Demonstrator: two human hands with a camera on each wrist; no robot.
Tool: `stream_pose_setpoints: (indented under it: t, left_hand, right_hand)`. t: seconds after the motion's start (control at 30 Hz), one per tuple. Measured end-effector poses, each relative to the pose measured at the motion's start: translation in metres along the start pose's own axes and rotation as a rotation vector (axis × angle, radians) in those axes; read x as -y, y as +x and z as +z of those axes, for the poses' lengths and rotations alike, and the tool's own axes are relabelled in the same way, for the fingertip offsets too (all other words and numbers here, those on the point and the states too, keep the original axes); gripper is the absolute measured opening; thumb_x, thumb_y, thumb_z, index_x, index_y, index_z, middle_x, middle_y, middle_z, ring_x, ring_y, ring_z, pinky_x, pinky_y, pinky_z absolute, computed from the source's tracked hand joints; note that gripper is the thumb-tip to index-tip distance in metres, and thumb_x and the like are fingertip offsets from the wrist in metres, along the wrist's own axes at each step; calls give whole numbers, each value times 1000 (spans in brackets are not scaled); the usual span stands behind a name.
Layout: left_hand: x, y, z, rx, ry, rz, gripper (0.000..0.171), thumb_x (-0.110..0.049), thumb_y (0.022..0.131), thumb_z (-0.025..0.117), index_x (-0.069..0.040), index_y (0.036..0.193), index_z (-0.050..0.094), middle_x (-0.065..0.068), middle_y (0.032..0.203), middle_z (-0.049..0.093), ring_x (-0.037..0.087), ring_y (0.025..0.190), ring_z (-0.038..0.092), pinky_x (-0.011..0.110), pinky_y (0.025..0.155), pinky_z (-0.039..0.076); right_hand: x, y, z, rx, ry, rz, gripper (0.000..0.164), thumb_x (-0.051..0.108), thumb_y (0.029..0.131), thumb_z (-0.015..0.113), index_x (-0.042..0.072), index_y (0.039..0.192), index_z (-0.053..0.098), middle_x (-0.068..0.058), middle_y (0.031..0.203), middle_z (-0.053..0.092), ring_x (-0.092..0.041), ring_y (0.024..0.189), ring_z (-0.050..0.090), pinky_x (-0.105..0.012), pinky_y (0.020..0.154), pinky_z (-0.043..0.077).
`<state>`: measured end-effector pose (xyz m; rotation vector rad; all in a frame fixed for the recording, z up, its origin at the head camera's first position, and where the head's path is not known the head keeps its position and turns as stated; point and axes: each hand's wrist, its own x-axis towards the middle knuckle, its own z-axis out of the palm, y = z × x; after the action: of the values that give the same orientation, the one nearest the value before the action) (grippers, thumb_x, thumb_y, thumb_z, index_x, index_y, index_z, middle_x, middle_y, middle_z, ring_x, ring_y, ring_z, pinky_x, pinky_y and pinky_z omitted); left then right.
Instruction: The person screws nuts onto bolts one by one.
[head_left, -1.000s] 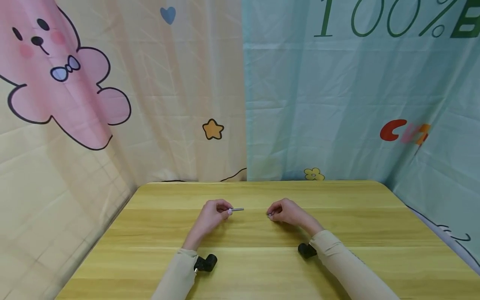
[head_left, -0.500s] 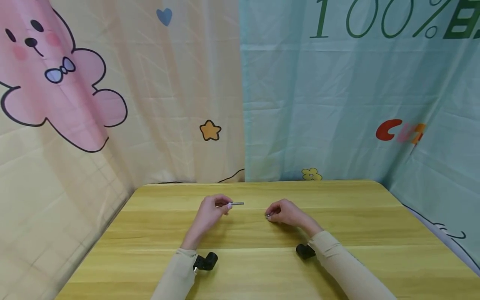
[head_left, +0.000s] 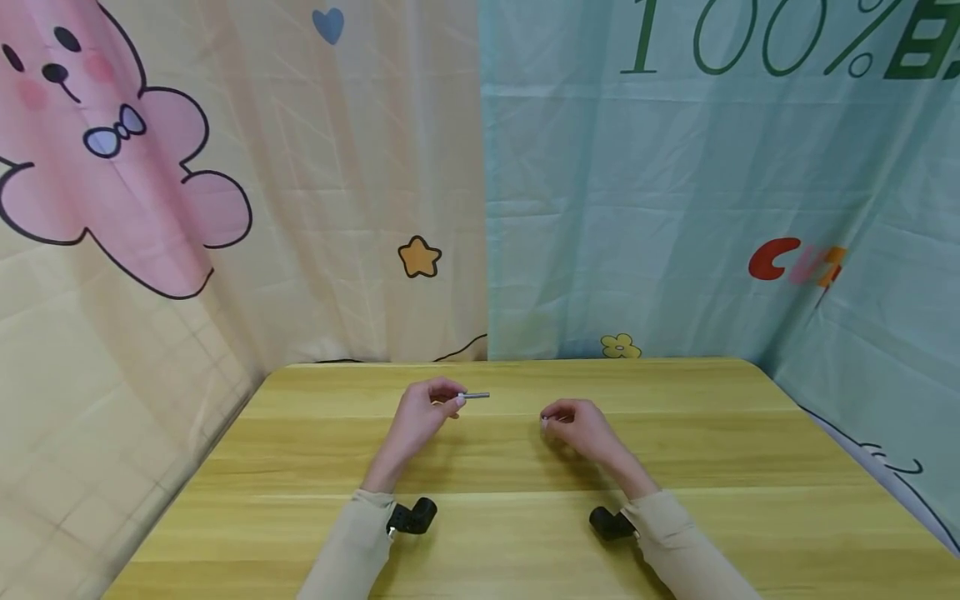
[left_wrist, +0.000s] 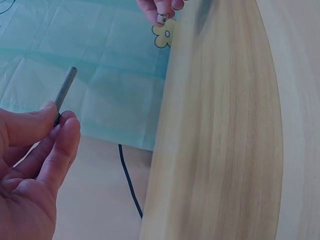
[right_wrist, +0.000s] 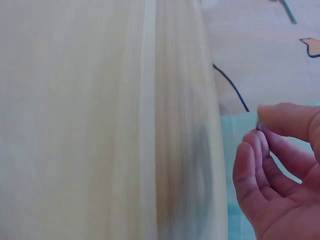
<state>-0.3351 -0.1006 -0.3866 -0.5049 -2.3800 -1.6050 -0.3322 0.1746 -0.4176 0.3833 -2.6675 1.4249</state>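
Note:
My left hand pinches a grey metal bolt between thumb and fingers, above the far half of the table. Its threaded shaft sticks out toward the right, while the end in the fingers is hidden. To the right, my right hand holds a small silver nut at its fingertips. In the right wrist view only a sliver of the nut shows between thumb and forefinger. A gap separates the bolt's tip from the right hand.
Both hands are over a wooden table with rounded far corners. Behind it hangs a printed curtain, cream on the left and blue-green on the right. A black camera sits at the left wrist, another at the right.
My left hand has risen a little in the head view with the bolt. The right hand has shifted slightly right and its fingers have turned, with the nut still in them.

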Motion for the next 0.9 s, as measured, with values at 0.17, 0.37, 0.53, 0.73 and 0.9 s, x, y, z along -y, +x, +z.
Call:
stream_pose_setpoints:
  t: [0.17, 0.37, 0.53, 0.73, 0.9]
  left_hand:
    - [-4, 0, 0, 4, -32, 11, 8, 2, 89, 70, 1, 96, 72, 8, 85, 68, 23, 72, 65, 44, 70, 61]
    - [-9, 0, 2, -12, -70, 18, 8, 3, 89, 69, 2, 97, 72, 10, 87, 68, 37, 81, 65, 38, 69, 61]
    - [-22, -5, 1, -28, -66, 11, 9, 5, 90, 68, 6, 99, 71, 15, 89, 69, 31, 78, 65, 30, 65, 60]
    - [-18, 0, 0, -26, -113, -2, 10, 0, 91, 69, 2, 100, 72, 12, 89, 68, 30, 80, 65, 40, 71, 61]
    - [-20, -1, 1, -40, -143, 2, 11, 0, 90, 70, 4, 101, 71, 16, 90, 68, 31, 79, 65, 30, 66, 60]
  right_hand:
    - [6, -5, 2, -77, 90, 41, 16, 5, 91, 68, -2, 105, 71, -6, 95, 70, -18, 84, 64, -28, 68, 55]
    - [17, -9, 3, -126, 207, 61, 23, 8, 93, 66, -6, 111, 67, -9, 94, 68, -28, 88, 64, -40, 78, 58]
    - [28, -13, 3, -143, 352, 97, 28, 11, 95, 66, -8, 115, 65, -15, 101, 68, -32, 93, 63, -46, 85, 57]
    - [34, -11, 8, -193, 537, 126, 25, 13, 95, 67, -4, 113, 65, -10, 100, 67, -36, 101, 60, -35, 85, 58]
    - [38, -13, 8, -196, 654, 119, 26, 13, 94, 68, -5, 111, 64, -11, 103, 66, -26, 94, 62, -31, 85, 58]
